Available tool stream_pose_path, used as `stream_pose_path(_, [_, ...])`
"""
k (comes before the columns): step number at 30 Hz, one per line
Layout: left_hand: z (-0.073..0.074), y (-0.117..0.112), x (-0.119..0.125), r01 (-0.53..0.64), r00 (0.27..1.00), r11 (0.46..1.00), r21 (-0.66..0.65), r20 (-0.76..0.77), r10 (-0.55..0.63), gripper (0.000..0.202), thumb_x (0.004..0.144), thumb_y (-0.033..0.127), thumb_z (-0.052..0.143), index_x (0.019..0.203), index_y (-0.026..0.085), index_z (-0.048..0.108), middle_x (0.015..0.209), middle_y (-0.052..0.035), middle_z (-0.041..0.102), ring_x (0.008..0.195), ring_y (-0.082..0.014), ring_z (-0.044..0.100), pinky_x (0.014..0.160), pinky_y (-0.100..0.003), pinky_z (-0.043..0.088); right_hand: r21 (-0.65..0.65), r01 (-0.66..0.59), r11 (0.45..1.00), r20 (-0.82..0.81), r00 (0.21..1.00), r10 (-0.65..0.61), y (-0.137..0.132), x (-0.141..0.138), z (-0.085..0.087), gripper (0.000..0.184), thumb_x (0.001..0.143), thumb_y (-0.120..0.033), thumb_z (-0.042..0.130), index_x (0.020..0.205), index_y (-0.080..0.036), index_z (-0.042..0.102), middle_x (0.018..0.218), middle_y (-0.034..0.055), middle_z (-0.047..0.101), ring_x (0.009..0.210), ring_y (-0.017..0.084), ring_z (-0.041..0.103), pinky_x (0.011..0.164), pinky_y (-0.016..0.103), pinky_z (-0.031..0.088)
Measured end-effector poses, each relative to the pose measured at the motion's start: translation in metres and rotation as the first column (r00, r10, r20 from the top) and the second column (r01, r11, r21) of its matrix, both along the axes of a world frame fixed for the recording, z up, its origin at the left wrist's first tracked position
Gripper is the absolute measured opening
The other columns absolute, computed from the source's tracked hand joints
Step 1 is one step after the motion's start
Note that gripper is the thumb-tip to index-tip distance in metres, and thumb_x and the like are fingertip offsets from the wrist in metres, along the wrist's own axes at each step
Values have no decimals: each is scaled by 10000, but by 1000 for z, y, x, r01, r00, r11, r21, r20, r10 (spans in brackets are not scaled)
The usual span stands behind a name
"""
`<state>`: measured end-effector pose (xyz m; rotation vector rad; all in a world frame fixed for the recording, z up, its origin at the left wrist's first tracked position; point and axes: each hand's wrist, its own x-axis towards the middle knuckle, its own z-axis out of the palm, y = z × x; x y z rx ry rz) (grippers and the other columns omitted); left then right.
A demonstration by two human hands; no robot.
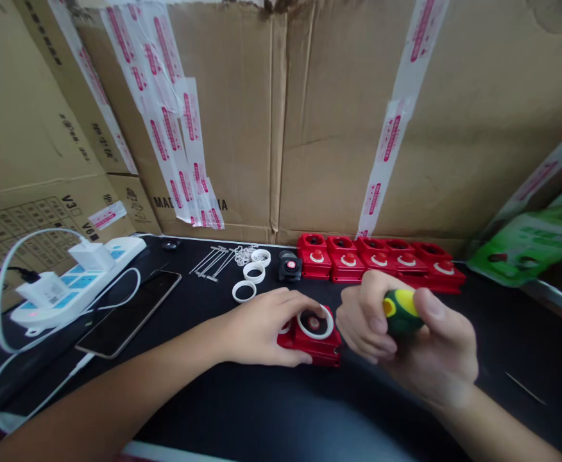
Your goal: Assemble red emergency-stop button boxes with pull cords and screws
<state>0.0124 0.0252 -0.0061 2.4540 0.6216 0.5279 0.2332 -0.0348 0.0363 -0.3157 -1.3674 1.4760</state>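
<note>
My left hand point(271, 327) is wrapped over a red plastic housing point(326, 354) on the black table, thumb at its near side and fingers on top. A white ring point(328, 323) surrounds a round black part with a red centre on the housing. Part of the housing lies hidden under my palm. My right hand point(406, 333) is closed around a screwdriver with a green and yellow handle point(403, 311), held just right of the housing. The handle's end points towards me; the shaft is not visible.
Behind stand several red housings point(362, 260) in a row, beside a black part point(289, 266). White rings point(253, 273), a white chain point(245, 255) and metal T-shaped rods point(211, 263) lie mid-table. Leftward are a phone point(129, 313) and power strip point(81, 282). A green pouch point(526, 247) stands right.
</note>
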Motion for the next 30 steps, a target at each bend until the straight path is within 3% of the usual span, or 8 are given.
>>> stream_pose_path(12, [-4,2,-1,32,998,999,12,45,-33,610,807,373,910,1333,241,629,1235,-90,703,1111,-293,684,1002,-402,542,-57,27,998,-36,999,-29,1,-2,-1,228,1021,-503,586,994,-277,570,682,-48,460,515,121,327,494,271,326])
stream_pose_path(20, [-5,3,-1,31,999,999,27,25,-32,628,802,418,908,1337,239,632,1175,-85,702,1052,-290,694,958,-390,559,-23,28,999,-9,1000,-28,-3,-5,0,236,1029,-519,585,1012,-286,553,712,-47,488,517,112,333,501,266,308])
stream_pose_path(30, [-5,3,-2,25,999,1000,17,30,-26,657,790,379,915,1365,251,624,1201,-89,700,1028,-272,707,925,-366,572,-32,36,999,-37,999,-37,6,0,-3,229,1058,-502,559,1039,-279,608,801,-3,577,508,118,445,505,291,409])
